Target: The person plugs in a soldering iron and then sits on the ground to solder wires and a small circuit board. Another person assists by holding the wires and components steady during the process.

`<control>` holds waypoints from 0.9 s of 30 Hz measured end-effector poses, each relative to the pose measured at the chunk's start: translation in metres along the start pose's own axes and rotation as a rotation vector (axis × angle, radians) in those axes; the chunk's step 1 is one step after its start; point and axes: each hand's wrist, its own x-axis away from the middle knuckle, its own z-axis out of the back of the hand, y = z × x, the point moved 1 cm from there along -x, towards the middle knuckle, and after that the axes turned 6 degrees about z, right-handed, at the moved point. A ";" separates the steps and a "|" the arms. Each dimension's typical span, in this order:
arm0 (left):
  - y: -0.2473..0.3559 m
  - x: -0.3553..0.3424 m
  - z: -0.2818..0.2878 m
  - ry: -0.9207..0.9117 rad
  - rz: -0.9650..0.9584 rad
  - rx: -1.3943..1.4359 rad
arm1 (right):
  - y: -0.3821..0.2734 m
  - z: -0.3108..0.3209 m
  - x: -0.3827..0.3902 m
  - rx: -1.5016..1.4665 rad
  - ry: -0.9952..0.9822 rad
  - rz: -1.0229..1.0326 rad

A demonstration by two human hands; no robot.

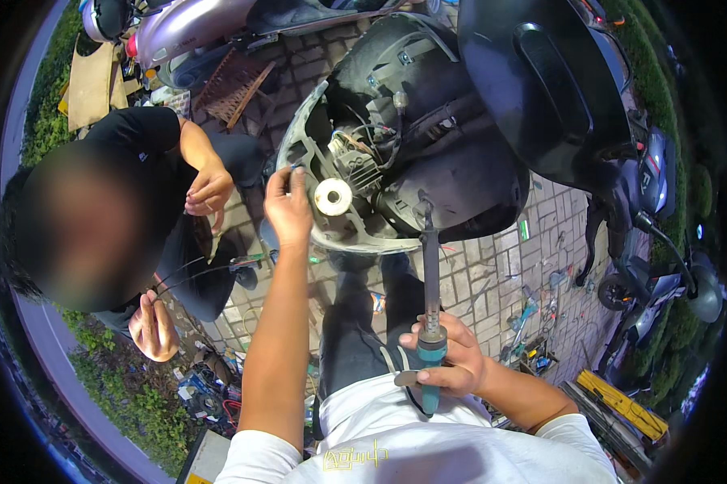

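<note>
**Soldering iron held at open scooter**

Soldering iron [430,323] stands upright near the middle, its teal handle clamped in the right hand [448,355], its long shaft pointing far toward the scooter [428,145]. The tip sits at the rim of the scooter's opened body, where wires and a grey block show. The left hand [289,208] reaches far and left of the iron, fingers pinched together on something too small to tell, just beside a white round spool [333,196]. On the left a second person [137,202] crouches, hands busy with thin black wires. Tools [533,323] lie scattered on the paving to the right.
</note>
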 end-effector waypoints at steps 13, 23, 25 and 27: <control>0.151 0.140 0.058 -0.278 0.717 0.650 | -0.052 0.049 0.027 -0.489 0.763 -0.912; 0.165 0.179 0.043 -0.410 0.641 0.574 | -0.042 0.064 0.028 -0.104 0.391 -0.247; 0.165 0.179 0.036 -0.403 0.692 0.588 | -0.044 0.069 0.028 -0.104 0.461 -0.312; 0.167 0.178 0.031 -0.397 0.735 0.597 | -0.043 0.067 0.032 -0.085 0.555 -0.300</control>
